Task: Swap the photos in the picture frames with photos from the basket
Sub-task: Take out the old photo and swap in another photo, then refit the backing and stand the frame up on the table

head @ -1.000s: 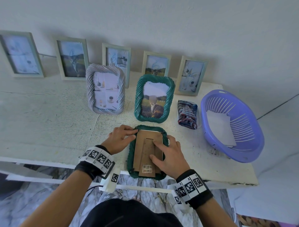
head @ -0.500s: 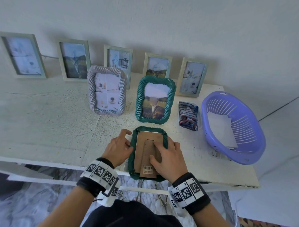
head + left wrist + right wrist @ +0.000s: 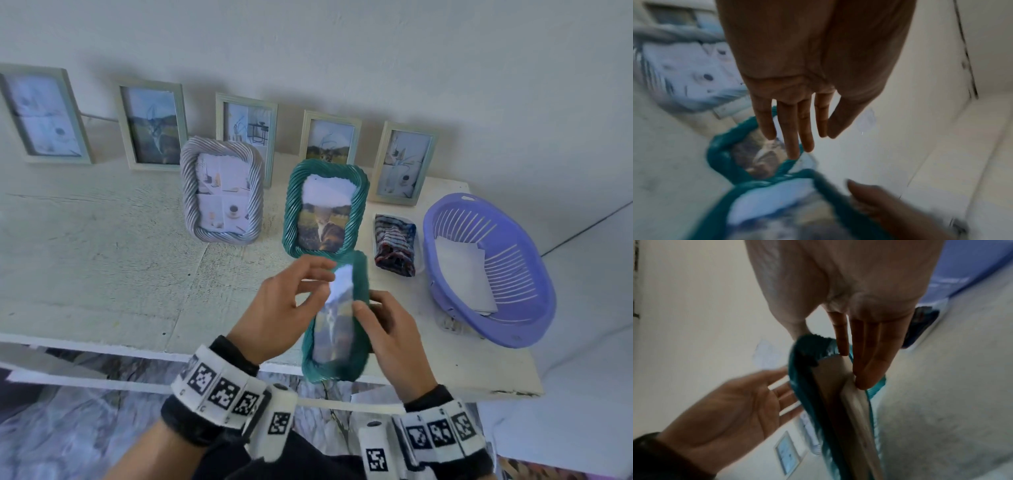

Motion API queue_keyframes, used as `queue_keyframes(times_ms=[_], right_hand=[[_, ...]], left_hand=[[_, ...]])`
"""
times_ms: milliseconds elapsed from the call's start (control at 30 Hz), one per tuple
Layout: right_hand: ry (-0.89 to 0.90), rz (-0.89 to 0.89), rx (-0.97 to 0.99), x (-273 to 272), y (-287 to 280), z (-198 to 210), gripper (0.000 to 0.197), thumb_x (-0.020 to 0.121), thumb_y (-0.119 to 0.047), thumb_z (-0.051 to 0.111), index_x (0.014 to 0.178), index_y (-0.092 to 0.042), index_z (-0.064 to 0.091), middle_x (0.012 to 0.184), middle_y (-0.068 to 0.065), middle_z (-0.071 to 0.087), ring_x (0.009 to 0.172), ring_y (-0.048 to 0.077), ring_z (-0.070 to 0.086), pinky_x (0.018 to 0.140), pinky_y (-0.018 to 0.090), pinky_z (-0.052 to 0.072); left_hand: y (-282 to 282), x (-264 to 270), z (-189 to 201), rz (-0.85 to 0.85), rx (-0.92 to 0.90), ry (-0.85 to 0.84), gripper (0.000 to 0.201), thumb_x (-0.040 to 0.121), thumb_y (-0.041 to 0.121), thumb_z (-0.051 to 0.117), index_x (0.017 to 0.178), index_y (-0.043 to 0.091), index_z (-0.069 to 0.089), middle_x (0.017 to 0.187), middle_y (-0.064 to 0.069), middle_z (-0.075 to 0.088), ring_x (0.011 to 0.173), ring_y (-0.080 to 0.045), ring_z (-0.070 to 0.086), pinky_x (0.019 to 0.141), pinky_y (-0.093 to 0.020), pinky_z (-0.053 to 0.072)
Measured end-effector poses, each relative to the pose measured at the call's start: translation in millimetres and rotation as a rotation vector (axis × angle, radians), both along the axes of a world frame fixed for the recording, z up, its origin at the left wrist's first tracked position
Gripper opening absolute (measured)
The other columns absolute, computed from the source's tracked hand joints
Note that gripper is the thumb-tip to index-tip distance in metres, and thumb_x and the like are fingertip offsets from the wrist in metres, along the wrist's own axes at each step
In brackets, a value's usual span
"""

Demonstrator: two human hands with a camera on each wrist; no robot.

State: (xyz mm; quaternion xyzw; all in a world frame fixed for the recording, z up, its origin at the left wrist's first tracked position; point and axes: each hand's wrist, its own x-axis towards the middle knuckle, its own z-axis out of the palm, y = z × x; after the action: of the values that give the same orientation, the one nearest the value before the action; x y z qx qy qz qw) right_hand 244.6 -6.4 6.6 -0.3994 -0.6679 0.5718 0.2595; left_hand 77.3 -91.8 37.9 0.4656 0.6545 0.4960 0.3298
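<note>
Right hand [image 3: 394,329] has lifted the green frame [image 3: 346,368] upright, photo-side forward.

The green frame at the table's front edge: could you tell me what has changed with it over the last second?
The green frame was lifted from lying face-down and turned, so its photo side shows. The right hand now grips its edge; the left hand has let go and is open beside it. The standing frames and purple basket stayed put.

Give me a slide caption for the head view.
Right hand holds a green frame on edge, left hand open beside it.
</note>
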Motion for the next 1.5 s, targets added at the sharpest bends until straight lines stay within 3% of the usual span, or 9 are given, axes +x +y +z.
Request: queue_keyframes(times_ms=[133, 267, 367, 467, 667, 867, 1033, 1267, 1500], right_hand=[[-0.108, -0.106, 0.016, 25.1, 15.8, -22.7, 0.008, 0.094, -0.013, 0.059, 0.096, -0.015, 0.066, 0.087, 0.001, 0.073, 0.083, 0.018, 0.069, 0.077, 0.043, 0.057], [-0.246, -0.1, 0.066, 27.1, 23.6, -44.1, 0.008, 0.094, -0.02, 0.06, 0.096, -0.018, 0.068, 0.09, -0.005, 0.072, 0.084, 0.009, 0.067, 0.078, 0.034, 0.054], [-0.45, -0.023, 0.275, 17.9, 28.6, -54.0, 0.017, 0.096, -0.029, 0.057, 0.091, -0.014, 0.065, 0.081, -0.002, 0.065, 0.076, 0.014, 0.058, 0.065, 0.024, 0.039], [-0.624, 0.041, 0.43, 6.0, 31.0, -59.5, 0.027, 0.095, -0.034, 0.056, 0.087, -0.009, 0.062, 0.077, 0.001, 0.05, 0.072, 0.02, 0.047, 0.062, 0.028, 0.027], [-0.786, 0.076, 0.499, -4.2, 30.4, -51.8, 0.033, 0.092, -0.038, 0.058, 0.112, -0.011, 0.062, 0.103, 0.007, 0.055, 0.093, 0.026, 0.056, 0.076, 0.032, 0.045], [-0.6, -0.058, 0.797, -26.9, 74.5, -25.0, 0.03, 0.089, -0.018, 0.06, 0.116, -0.003, 0.058, 0.115, 0.02, 0.056, 0.106, 0.037, 0.052, 0.085, 0.043, 0.05], [-0.887, -0.044, 0.676, -61.9, 139.0, -21.9, 0.048, 0.097, -0.024, 0.042, 0.142, -0.007, 0.038, 0.149, 0.027, 0.031, 0.137, 0.043, 0.028, 0.114, 0.05, 0.024], [-1.17, 0.04, 0.394, -80.6, 166.2, -42.5, 0.056, 0.097, -0.024, 0.041, 0.15, -0.017, 0.024, 0.16, 0.012, 0.011, 0.141, 0.05, 0.014, 0.11, 0.062, 0.025], [-1.092, -0.008, 0.556, -73.8, 174.1, -52.4, 0.042, 0.089, -0.008, 0.055, 0.131, -0.01, 0.051, 0.142, 0.013, 0.043, 0.128, 0.039, 0.041, 0.104, 0.049, 0.036]], left_hand=[[4.8, -18.7, -52.8, -0.125, -0.218, 0.372, 0.035, 0.091, 0.025, 0.06, 0.125, 0.023, 0.058, 0.126, 0.007, 0.061, 0.115, -0.009, 0.057, 0.1, -0.033, 0.046], [-0.7, -32.5, -79.4, -0.318, -0.423, 0.612, 0.071, 0.079, 0.058, 0.037, 0.144, 0.03, 0.041, 0.154, 0.011, 0.034, 0.138, -0.013, 0.035, 0.114, -0.035, 0.024], [-7.1, -41.3, -88.4, -0.3, -0.412, 0.647, 0.085, 0.072, 0.068, 0.025, 0.148, 0.031, 0.035, 0.156, 0.014, 0.028, 0.141, -0.013, 0.03, 0.115, -0.036, 0.019], [-12.9, -52.0, -95.7, -0.263, -0.415, 0.681, 0.084, 0.073, 0.069, 0.026, 0.147, 0.033, 0.035, 0.156, 0.016, 0.028, 0.141, -0.012, 0.029, 0.114, -0.035, 0.017], [-19.7, -58.3, -103.1, -0.239, -0.42, 0.683, 0.081, 0.074, 0.074, 0.025, 0.147, 0.041, 0.032, 0.155, 0.023, 0.022, 0.143, -0.006, 0.023, 0.117, -0.034, 0.013], [-21.8, -57.9, -109.9, -0.213, -0.383, 0.655, 0.077, 0.075, 0.075, 0.027, 0.146, 0.044, 0.03, 0.149, 0.031, 0.015, 0.144, -0.004, 0.021, 0.118, -0.034, 0.013], [-20.7, -58.6, -111.3, -0.2, -0.367, 0.655, 0.078, 0.075, 0.075, 0.029, 0.146, 0.043, 0.034, 0.149, 0.03, 0.02, 0.143, -0.005, 0.024, 0.117, -0.035, 0.015], [-20.5, -59.0, -111.8, -0.187, -0.359, 0.648, 0.079, 0.073, 0.075, 0.031, 0.145, 0.043, 0.036, 0.15, 0.028, 0.024, 0.143, -0.005, 0.026, 0.116, -0.035, 0.016], [-20.7, -58.8, -108.0, -0.18, -0.367, 0.643, 0.08, 0.072, 0.076, 0.031, 0.144, 0.043, 0.037, 0.15, 0.028, 0.026, 0.142, -0.005, 0.027, 0.116, -0.036, 0.018]])
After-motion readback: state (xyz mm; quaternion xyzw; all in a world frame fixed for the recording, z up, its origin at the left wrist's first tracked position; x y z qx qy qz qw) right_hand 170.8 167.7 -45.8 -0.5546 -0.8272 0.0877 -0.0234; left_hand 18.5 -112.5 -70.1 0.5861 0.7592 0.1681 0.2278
